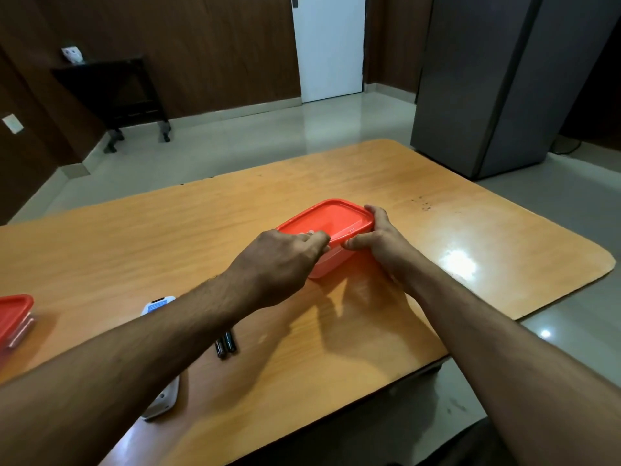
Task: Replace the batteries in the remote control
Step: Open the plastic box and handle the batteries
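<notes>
A clear plastic box with a red lid [331, 216] stands in the middle of the wooden table [201, 223]. My left hand [279, 264] grips the lid's near left edge with its fingertips. My right hand [379, 240] holds the box's right end, thumb against the front rim. Two black batteries [225, 343] lie side by side near the front, partly under my left forearm. The white remote control [158, 304] lies beneath that forearm; its top end with a blue label and its lower end [164, 398] show on either side.
A second red-lidded box [13, 317] sits at the table's left edge. A grey cabinet [497, 82] stands beyond the far right corner, a dark side table [117, 92] by the back wall, and a white door [329, 45] behind.
</notes>
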